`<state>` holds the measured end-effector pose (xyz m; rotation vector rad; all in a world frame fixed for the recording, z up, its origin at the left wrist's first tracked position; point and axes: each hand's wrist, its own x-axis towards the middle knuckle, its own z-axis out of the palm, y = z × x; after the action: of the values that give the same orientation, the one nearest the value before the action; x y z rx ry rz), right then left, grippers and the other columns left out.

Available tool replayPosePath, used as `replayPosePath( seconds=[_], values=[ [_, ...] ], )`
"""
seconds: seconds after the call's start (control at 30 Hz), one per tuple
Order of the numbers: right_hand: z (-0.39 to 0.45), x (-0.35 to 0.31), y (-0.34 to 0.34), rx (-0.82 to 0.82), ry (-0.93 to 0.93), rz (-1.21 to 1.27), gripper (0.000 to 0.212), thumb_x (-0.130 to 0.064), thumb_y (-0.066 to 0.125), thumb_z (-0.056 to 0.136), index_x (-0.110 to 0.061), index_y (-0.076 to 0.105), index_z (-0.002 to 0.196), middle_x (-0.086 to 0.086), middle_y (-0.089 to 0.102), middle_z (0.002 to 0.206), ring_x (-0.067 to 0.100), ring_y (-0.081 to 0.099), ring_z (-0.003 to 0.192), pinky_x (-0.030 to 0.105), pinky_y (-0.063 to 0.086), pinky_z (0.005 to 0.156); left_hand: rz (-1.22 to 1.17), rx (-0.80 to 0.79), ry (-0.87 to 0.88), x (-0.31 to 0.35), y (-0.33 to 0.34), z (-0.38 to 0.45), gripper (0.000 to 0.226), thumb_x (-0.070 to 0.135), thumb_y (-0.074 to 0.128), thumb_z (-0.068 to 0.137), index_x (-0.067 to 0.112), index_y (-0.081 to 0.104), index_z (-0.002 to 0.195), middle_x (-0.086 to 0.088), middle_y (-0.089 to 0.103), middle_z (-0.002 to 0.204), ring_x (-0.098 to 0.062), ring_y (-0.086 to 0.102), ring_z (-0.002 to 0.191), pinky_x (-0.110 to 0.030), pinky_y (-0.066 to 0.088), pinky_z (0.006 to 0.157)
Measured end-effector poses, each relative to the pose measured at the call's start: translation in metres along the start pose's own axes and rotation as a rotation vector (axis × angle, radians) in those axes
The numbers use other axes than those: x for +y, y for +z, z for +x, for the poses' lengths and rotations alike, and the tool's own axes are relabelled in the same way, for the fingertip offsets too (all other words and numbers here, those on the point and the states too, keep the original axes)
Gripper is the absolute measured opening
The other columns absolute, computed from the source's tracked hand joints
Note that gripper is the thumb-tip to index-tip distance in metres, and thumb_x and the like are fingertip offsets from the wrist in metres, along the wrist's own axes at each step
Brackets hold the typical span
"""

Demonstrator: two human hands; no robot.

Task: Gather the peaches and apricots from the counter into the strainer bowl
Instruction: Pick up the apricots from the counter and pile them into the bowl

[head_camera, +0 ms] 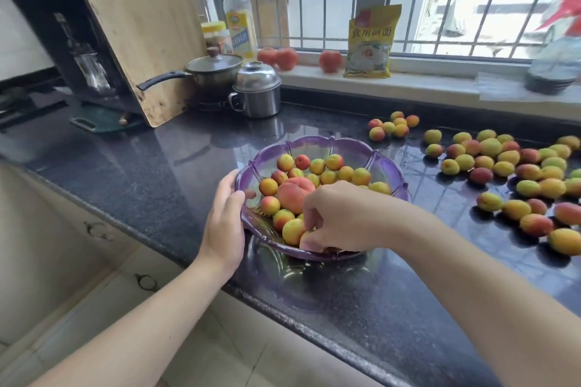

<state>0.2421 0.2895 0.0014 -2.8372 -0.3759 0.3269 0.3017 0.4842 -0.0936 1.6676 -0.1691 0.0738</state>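
Left hand (224, 223) grips the strainer bowl (390, 166) rim; right hand (339, 220) fingers curl around fruit inside. Drop it carelessly and apricots (317, 166) could bounce onto the tabletop (157, 160).

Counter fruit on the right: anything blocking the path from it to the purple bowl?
Nothing visible. Bare wet counter lies between the loose fruit and the strainer bowl. The right hand is inside the bowl, fingers curled on fruit; the left hand holds the near-left rim.
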Motion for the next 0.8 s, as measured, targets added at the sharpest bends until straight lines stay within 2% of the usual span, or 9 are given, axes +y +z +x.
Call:
replayPosePath(
  seconds=[0.1,0.17,0.23,0.3,0.37,0.53,0.6,0.7,0.8],
  values=[
    [-0.005,0.017,-0.026,0.099,0.045,0.214,0.029,-0.056,0.067,0.088,-0.031,0.070,0.102,-0.009,0.071,0.091,0.005,0.067,0.075,0.030,0.058,0.071,-0.002,-0.046,0.034,0.001,0.003,-0.002,0.064,0.045,0.031,0.094,0.042,0.032,0.158,0.025,0.042,0.152,0.026,0.046,0.124,-0.004,0.043,0.099],
    [-0.008,0.044,-0.046,0.338,0.134,0.349,0.019,-0.046,0.064,0.094,-0.028,0.070,0.098,-0.010,0.069,0.079,-0.001,0.063,0.060,0.018,0.049,0.056,0.017,-0.081,0.054,0.001,0.005,-0.004,0.065,0.042,0.030,0.096,0.042,0.027,0.161,0.027,0.034,0.156,0.037,0.038,0.119,0.005,0.038,0.090],
    [-0.009,0.087,-0.056,0.631,0.307,0.439,0.014,-0.033,0.063,0.098,-0.022,0.071,0.099,-0.006,0.068,0.078,0.005,0.060,0.058,0.018,0.043,0.050,0.038,-0.097,0.056,0.001,0.005,-0.005,0.062,0.042,0.030,0.096,0.046,0.027,0.158,0.026,0.032,0.159,0.037,0.037,0.120,0.005,0.039,0.089],
    [-0.010,0.132,-0.052,0.798,0.525,0.401,0.016,-0.025,0.059,0.100,-0.018,0.071,0.107,0.004,0.071,0.096,0.014,0.061,0.064,0.022,0.045,0.050,0.083,-0.108,0.070,0.000,0.004,-0.006,0.060,0.045,0.031,0.095,0.050,0.027,0.156,0.023,0.031,0.165,0.027,0.034,0.133,-0.007,0.038,0.106],
    [-0.010,0.172,-0.037,0.796,0.720,0.255,0.022,-0.017,0.055,0.099,-0.014,0.071,0.113,0.012,0.070,0.112,0.023,0.063,0.074,0.022,0.045,0.061,0.160,-0.137,0.095,-0.003,0.003,-0.006,0.060,0.053,0.031,0.095,0.053,0.025,0.155,0.022,0.028,0.168,0.018,0.030,0.144,-0.021,0.030,0.121],
    [-0.003,0.205,-0.006,0.701,0.880,0.073,0.027,-0.026,0.057,0.100,-0.011,0.070,0.118,0.021,0.056,0.127,0.041,0.057,0.107,0.041,0.045,0.082,0.295,-0.212,0.145,-0.006,0.006,-0.010,0.051,0.073,0.026,0.094,0.069,0.020,0.145,0.025,0.023,0.167,0.016,0.028,0.146,-0.028,0.028,0.123],
    [0.000,0.199,0.001,0.671,0.884,0.025,0.026,-0.023,0.056,0.102,-0.009,0.068,0.120,0.022,0.048,0.131,0.043,0.056,0.109,0.041,0.045,0.082,0.271,-0.193,0.138,-0.008,0.004,-0.009,0.046,0.071,0.027,0.099,0.069,0.023,0.145,0.028,0.028,0.165,0.011,0.030,0.148,-0.030,0.029,0.124],
    [-0.001,0.191,0.009,0.699,0.846,-0.025,0.020,-0.011,0.058,0.101,-0.002,0.065,0.117,0.023,0.045,0.131,0.044,0.057,0.106,0.042,0.048,0.087,0.153,-0.173,0.081,-0.003,0.004,-0.007,0.049,0.065,0.029,0.100,0.061,0.028,0.149,0.048,0.038,0.145,0.023,0.038,0.136,-0.018,0.033,0.116],
    [0.000,0.190,0.012,0.695,0.813,-0.060,0.019,-0.005,0.063,0.096,-0.003,0.063,0.115,0.022,0.050,0.122,0.044,0.058,0.101,0.041,0.047,0.081,0.096,-0.124,0.008,-0.004,0.006,0.001,0.068,0.069,0.030,0.097,0.046,0.032,0.161,0.037,0.046,0.149,0.016,0.045,0.136,-0.026,0.036,0.120]
  ],
)
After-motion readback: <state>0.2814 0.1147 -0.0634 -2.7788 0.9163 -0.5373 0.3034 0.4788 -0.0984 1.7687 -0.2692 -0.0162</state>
